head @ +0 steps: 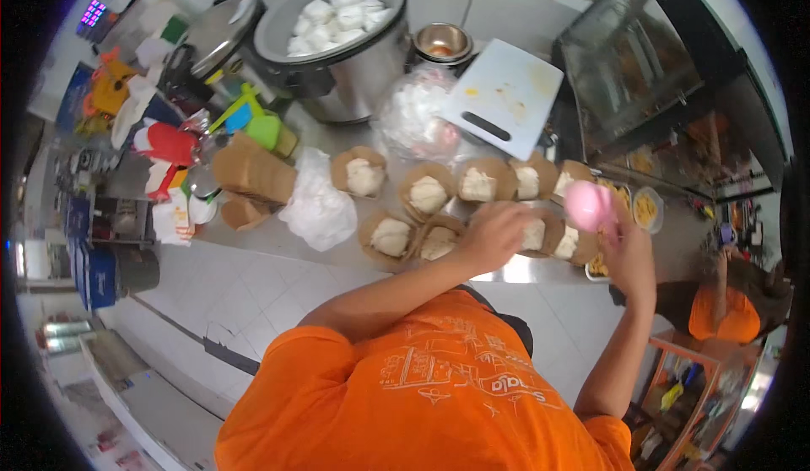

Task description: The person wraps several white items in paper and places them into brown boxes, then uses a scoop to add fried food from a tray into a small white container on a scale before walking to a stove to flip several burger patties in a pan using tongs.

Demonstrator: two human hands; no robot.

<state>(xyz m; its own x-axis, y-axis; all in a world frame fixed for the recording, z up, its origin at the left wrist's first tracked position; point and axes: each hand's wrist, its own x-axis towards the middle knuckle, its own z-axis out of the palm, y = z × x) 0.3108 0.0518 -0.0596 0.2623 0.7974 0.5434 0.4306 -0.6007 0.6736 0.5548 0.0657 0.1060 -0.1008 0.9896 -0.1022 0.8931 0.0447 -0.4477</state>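
My right hand point(623, 243) is closed around a pink rounded utensil point(587, 206), perhaps a scoop or ladle, above the right end of two rows of brown paper cups. Blurred, my left hand point(497, 235) hovers over the front row; whether it holds anything cannot be told. The cups hold pale, rice-like portions, such as the rice portion point(428, 194) in the back row and another rice portion point(390, 237) at the front left. At the right, partly hidden by my right hand, a tray point(595, 273) holds yellowish food beside a round clear tub point(647, 210).
Behind the cups stand a large steel cooker point(354, 85) filled with white bundles, a plastic bag point(421, 116) and a white cutting board point(506, 94). Stacked brown paper cups point(253, 170) and a white plastic bag point(319, 205) lie left. A glass-fronted cabinet point(633, 59) and another person point(724, 309) are right.
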